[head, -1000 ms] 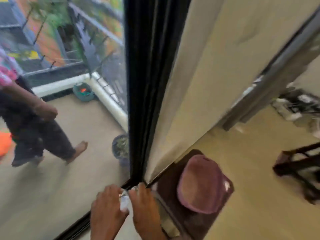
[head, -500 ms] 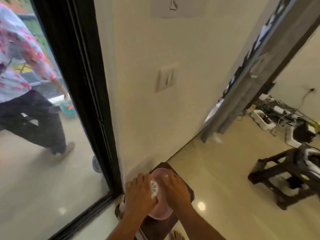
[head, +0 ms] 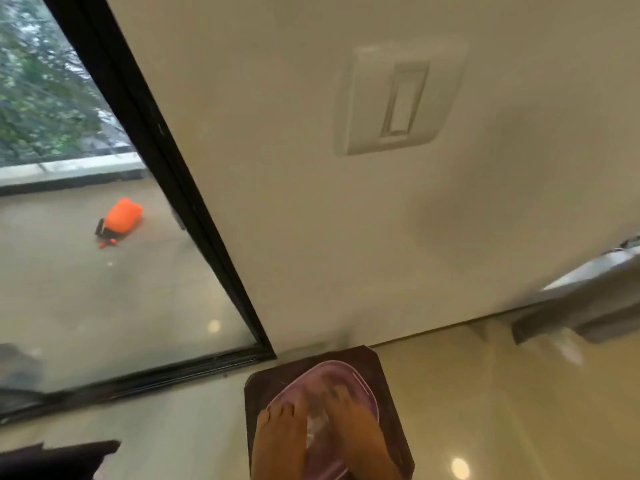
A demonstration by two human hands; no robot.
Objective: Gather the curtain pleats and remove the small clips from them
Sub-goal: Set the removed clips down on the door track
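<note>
My left hand [head: 278, 441] and my right hand [head: 356, 434] are low down, over a pink bowl [head: 360, 379]. The bowl sits on a dark stool [head: 388, 372] by the wall [head: 311, 202]. Between my hands is something small, clear and shiny [head: 315, 424]. I think it is a clip or a little bag for clips, but it is too blurry to be sure. Both hands curl in toward it. I cannot tell if either grip is pinching it or just touching it.

A clip like this is tiny, light and hard. It can slip away, so I would pinch it with two fingertips at its sides and let it go low in the bowl, so it does not bounce out.

The curtain [head: 588, 299] hangs well apart, far on my right. It is gray, soft and floppy. I would take its folds near the edge and bunch them in one hand. I see no clips on it from here.
</note>
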